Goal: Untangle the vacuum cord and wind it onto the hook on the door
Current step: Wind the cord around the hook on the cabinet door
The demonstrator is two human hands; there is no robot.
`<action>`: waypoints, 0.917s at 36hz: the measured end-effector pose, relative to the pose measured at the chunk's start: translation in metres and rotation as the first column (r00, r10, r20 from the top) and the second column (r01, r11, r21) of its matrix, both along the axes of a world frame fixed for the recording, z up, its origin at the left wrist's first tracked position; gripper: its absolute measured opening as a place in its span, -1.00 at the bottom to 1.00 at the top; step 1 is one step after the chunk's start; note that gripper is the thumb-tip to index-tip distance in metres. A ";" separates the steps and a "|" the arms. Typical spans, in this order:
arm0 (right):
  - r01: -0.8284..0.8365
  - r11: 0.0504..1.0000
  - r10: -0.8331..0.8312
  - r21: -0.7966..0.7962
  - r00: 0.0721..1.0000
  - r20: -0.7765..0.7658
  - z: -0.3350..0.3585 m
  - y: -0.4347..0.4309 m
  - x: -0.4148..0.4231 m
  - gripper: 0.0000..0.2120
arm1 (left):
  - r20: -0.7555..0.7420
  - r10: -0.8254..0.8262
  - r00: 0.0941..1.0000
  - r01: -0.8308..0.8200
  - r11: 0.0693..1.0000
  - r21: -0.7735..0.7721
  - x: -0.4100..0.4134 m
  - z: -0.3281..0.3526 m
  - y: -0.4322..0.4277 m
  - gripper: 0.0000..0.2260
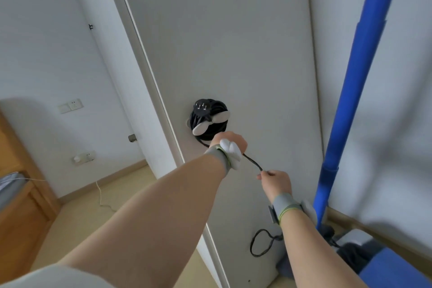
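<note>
A black vacuum cord is wound in a thick coil around a white hook on the grey door, with its plug resting on top of the coil. My left hand is closed around the cord just below the coil. My right hand pinches the same strand lower and to the right, so a short taut length runs between the two hands. A slack loop of cord hangs near the floor by the door's foot.
The blue vacuum tube stands upright against the wall right of the door, its blue and grey body on the floor. Left are a wooden cabinet, wall sockets and a thin white cable on the floor.
</note>
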State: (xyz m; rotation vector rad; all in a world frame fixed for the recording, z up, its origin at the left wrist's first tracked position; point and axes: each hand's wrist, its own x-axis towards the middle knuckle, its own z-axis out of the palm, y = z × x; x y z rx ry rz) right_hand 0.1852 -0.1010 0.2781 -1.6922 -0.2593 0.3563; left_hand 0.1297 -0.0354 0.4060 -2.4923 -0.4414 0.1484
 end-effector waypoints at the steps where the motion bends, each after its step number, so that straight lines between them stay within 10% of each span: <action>1: -0.008 1.000 0.008 0.027 1.000 -0.002 0.002 0.000 0.000 -0.76 | 0.027 0.007 1.000 -0.007 1.000 -0.012 0.003 -0.001 0.002 -0.69; 12: 0.063 0.945 -0.049 0.320 0.997 -0.052 0.018 0.007 0.011 -0.64 | 0.202 0.077 0.976 -0.032 0.976 -0.215 0.024 0.009 0.010 -0.68; 22: -0.020 0.706 0.102 0.708 0.992 -0.074 0.058 -0.004 0.010 -0.55 | 0.286 0.120 0.951 -0.022 0.945 -0.326 0.046 0.037 0.005 -0.82; 33: -0.047 0.936 0.062 0.349 0.998 -0.031 0.034 0.004 0.016 -0.78 | 0.209 0.077 0.975 -0.039 0.983 -0.179 0.051 0.064 -0.015 -0.77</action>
